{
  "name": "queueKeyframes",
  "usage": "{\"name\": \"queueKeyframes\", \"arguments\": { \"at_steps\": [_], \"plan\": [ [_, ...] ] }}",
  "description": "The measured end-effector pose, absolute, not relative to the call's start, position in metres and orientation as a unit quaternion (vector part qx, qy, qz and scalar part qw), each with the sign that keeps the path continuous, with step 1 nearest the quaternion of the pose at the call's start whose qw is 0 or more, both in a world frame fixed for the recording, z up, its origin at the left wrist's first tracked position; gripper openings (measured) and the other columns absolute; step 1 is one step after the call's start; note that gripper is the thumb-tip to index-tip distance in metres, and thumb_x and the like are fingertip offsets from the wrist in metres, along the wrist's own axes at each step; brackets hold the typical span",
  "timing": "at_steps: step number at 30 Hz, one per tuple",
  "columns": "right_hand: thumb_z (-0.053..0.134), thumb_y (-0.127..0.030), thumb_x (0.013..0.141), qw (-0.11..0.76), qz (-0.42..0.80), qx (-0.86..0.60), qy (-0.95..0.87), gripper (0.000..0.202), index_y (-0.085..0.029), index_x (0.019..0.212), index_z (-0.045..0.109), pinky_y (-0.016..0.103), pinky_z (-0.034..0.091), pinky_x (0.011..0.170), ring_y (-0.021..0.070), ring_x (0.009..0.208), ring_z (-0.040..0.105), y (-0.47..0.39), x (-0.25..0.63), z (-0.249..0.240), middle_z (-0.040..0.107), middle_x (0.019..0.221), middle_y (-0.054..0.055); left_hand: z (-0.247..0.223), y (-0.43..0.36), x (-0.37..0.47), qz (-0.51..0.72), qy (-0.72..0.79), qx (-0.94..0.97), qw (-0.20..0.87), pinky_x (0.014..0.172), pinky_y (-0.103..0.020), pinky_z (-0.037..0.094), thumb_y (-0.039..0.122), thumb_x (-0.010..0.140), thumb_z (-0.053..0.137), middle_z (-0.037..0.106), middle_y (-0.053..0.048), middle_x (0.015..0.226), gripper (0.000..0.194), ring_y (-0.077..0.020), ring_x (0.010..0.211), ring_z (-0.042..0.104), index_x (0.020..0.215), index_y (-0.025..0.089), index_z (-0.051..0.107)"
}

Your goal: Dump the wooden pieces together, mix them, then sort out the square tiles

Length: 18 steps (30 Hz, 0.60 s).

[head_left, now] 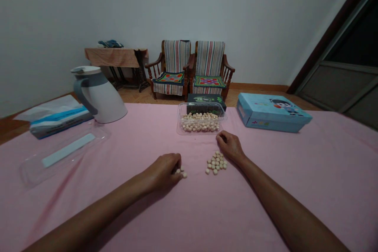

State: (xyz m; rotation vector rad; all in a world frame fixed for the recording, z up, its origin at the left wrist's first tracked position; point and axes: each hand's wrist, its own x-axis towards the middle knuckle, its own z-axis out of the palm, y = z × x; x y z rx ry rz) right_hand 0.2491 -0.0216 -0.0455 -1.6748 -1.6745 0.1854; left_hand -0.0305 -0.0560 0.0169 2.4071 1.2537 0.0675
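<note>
My left hand (167, 171) rests on the pink cloth with its fingers curled at several small pale round pieces (184, 174); what lies inside its fingers is hidden. Up and to the right, my right hand (230, 146) is closed, its thumb and index finger pressed together near the clear container's front right corner; I cannot make out anything in it. Just below and left of that hand lies a loose group of pale pieces (217, 162). Many more fill the clear plastic container (180, 126) at the middle of the table.
A clear lid (32, 169) with a white label lies at left, near a tissue pack (62, 122) and a grey-white jug (108, 100). Behind the container is a dark box (206, 98); a blue box (271, 112) sits at right. Two chairs stand beyond the table.
</note>
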Motion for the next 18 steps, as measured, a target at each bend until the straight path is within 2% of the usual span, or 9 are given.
{"name": "queueKeyframes", "arguments": {
  "at_steps": [4,14,18],
  "plan": [
    [0.045,-0.028,0.079,0.373,0.073,-0.651,-0.657,0.020,-0.020,0.071,0.061,0.023,0.038,0.060,0.0151,0.062,0.056,-0.022,0.249,-0.045,0.063,0.066,0.002,0.011,-0.051,-0.020,0.058,0.422,0.879,0.215,0.059,-0.023,0.033,0.019,0.071,0.051,0.059,-0.002,0.075,0.007,-0.0143,0.067,0.050,0.076,0.019,0.056],
    [0.044,-0.027,0.080,0.379,0.074,-0.651,-0.654,0.020,-0.020,0.070,0.060,0.023,0.038,0.060,0.0153,0.063,0.056,-0.022,0.249,-0.046,0.064,0.067,0.002,0.037,-0.017,-0.012,0.028,0.374,0.879,0.296,0.050,-0.020,0.031,0.018,0.063,0.063,0.057,0.004,0.063,0.020,-0.0106,0.056,0.049,0.083,0.017,0.063],
    [0.045,-0.027,0.081,0.379,0.079,-0.653,-0.651,0.020,-0.020,0.071,0.061,0.023,0.039,0.061,0.0153,0.064,0.057,-0.022,0.248,-0.046,0.064,0.068,0.002,0.058,0.016,0.000,0.139,0.380,0.868,0.286,0.052,-0.019,0.035,0.018,0.068,0.061,0.054,0.004,0.058,0.009,-0.0093,0.054,0.048,0.076,0.015,0.061]
  ]
}}
